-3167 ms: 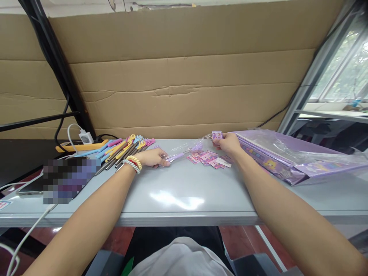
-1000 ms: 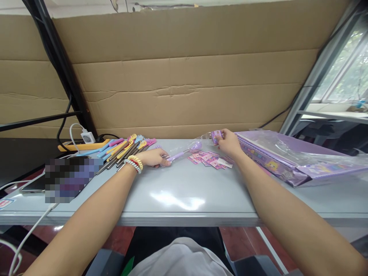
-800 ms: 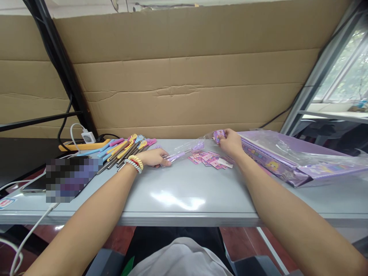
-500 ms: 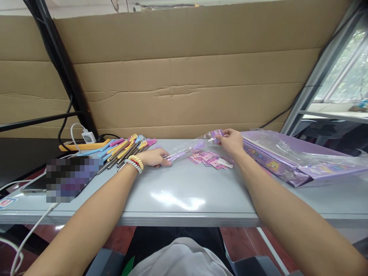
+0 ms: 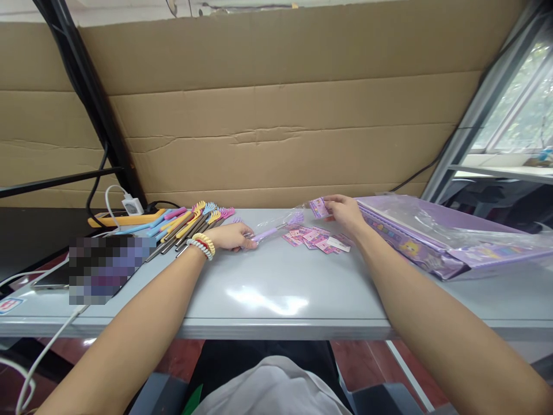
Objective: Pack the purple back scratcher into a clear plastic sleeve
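Note:
My left hand (image 5: 235,237), with beaded bracelets at the wrist, is closed on one end of a purple back scratcher (image 5: 264,235). A clear plastic bag (image 5: 280,214) lies along the back scratcher, whose claw-shaped head points right. At the bag's far end, my right hand (image 5: 343,212) pinches a small purple printed card (image 5: 318,207). Whether that card is inside the bag I cannot tell. Just below, a loose pile of pink and purple cards (image 5: 309,236) lies on the table. Left of my left hand, several coloured back scratchers (image 5: 190,225) with metal rods are heaped together.
A large purple printed package (image 5: 415,248) in clear plastic lies at the right of the grey table (image 5: 259,288). A blurred-out device (image 5: 110,271) with white cables is at left, near a white charger (image 5: 133,204). Cardboard (image 5: 280,109) stands behind the table.
My right hand and the card have moved slightly left and a little down, and the bag is less stretched. My left hand stays on the back scratcher.

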Demonstrator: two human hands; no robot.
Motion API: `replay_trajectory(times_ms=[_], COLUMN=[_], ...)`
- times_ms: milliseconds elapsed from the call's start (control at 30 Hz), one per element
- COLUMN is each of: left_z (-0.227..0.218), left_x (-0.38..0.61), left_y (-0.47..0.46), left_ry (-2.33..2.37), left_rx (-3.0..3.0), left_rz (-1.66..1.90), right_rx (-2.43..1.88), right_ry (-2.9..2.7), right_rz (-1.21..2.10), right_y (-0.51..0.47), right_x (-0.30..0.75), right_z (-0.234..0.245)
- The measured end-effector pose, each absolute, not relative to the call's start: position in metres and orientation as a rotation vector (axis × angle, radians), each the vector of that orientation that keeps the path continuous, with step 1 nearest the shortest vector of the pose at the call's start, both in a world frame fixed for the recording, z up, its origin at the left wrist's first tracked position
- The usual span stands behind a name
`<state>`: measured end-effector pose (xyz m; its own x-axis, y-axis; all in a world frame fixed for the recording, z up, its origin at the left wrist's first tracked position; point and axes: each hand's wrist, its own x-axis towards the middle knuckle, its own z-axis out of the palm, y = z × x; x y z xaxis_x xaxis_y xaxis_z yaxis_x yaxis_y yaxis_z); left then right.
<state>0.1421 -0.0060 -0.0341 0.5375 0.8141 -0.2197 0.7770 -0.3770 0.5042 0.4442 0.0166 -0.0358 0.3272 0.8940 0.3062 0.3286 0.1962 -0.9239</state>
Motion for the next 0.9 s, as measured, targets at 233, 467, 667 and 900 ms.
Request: replay_trajectory(times_ms=[233,467,667,900], left_z=[-0.032,-0.032,-0.032,-0.032], left_x=[0.143,0.143,0.144,0.144], left_y=[-0.008,-0.008,-0.009,-0.008], left_ry=[1.304,1.305,1.299,1.303], left_rx=[2.227,2.239,2.233,2.227], left_rz=[0.089,0.073,0.071,0.083], right_rx=[-1.47,-1.483,-1.504,-1.483], right_ry=[-1.293,-1.276,-1.35,-1.436], right_rz=[0.591,0.601,0.562,0.519], right_y=[0.007,0.006,0.008,0.017], right_x=[0.44,0.443,0.444,0.444], right_z=[-0.034,-0.033,-0.036,-0.042])
